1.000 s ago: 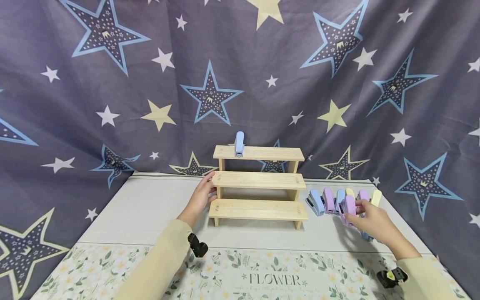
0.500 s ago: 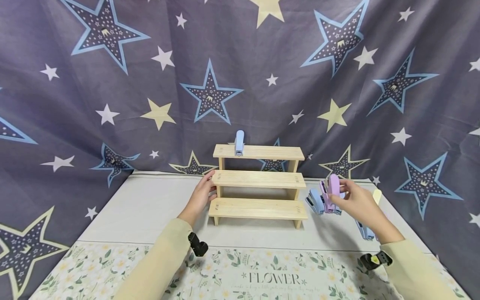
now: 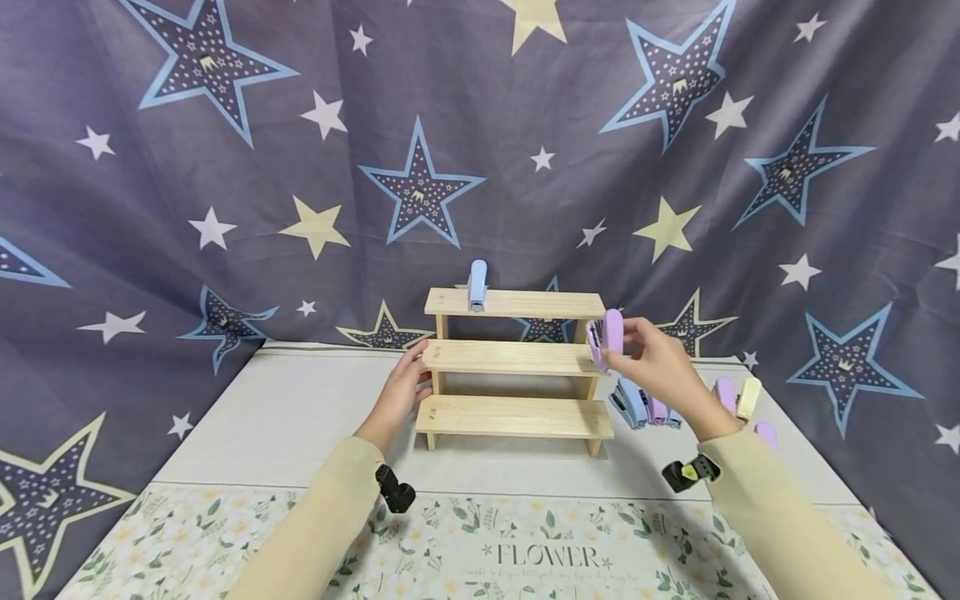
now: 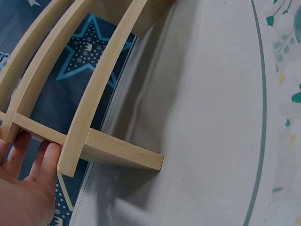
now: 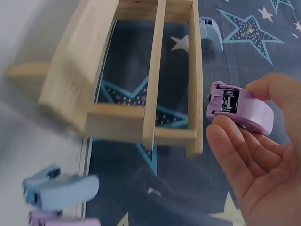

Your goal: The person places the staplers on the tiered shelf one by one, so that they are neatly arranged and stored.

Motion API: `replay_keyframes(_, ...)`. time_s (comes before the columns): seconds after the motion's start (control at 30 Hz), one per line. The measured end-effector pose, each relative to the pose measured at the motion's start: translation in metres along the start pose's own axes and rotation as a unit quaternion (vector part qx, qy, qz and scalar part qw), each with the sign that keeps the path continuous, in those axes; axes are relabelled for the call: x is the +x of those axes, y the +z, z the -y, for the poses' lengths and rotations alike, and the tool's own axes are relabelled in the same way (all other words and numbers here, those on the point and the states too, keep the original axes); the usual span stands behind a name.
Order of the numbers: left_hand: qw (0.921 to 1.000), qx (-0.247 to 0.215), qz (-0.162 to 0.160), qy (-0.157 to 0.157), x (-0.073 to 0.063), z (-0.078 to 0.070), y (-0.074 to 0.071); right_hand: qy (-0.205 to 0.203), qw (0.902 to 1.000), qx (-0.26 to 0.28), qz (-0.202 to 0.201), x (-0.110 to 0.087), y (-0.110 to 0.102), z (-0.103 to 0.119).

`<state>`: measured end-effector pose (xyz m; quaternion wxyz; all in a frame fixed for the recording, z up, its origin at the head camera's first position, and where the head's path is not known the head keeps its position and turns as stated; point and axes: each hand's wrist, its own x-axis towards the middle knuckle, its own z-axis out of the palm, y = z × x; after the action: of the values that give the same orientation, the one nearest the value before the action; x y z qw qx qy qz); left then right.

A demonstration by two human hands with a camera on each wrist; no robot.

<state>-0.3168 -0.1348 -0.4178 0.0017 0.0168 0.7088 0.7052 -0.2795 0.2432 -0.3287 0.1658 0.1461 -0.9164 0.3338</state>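
2 cream sleeves (image 3: 311,521) reach in from the near edge over a floral strip (image 3: 442,550) printed with the word FLOWER, a small black device (image 3: 393,490) at each wrist. Beyond it the pale tabletop (image 3: 480,475) carries a wooden rack (image 3: 517,358) with 3 stepped boards.

On the right, a half-hidden purple stapler (image 3: 766,433) shows past the right sleeve. Farther along, just behind the forearm, are an upright purple stapler (image 3: 724,393) and a yellow stapler (image 3: 747,398). Nearer the rack, 3 more sit side by side: a tilted blue stapler (image 3: 632,403), then a partly covered purple stapler (image 3: 657,411) and a partly covered blue stapler (image 3: 674,418).

The left hand (image 3: 397,396) grips the rack at the left end of the middle board. The right hand (image 3: 660,358) pinches a lilac stapler (image 3: 612,330) between thumb and fingers, raised off the tabletop near the right end of that board; whether it touches the wood cannot be told. The right wrist view shows metal parts in its dark slot.

Farthest back, a light-blue stapler (image 3: 477,286) stands on the top board, left of its middle, before a dark curtain (image 3: 450,67) patterned with stars.
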Motion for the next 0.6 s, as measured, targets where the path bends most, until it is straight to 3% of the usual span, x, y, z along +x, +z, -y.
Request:
replay_keyframes(0.4, 0.9996, -0.012, 0.022, -0.015, -0.008, -0.014, 0.001, 0.000, 0.9975, 0.070, 0.009, 0.052, 0.041, 0.028)
replay_keyframes(0.6, 0.9997, -0.017, 0.017, -0.005, -0.004, -0.006, 0.000, 0.024, 0.9929, 0.114, 0.025, 0.079, 0.055, 0.047)
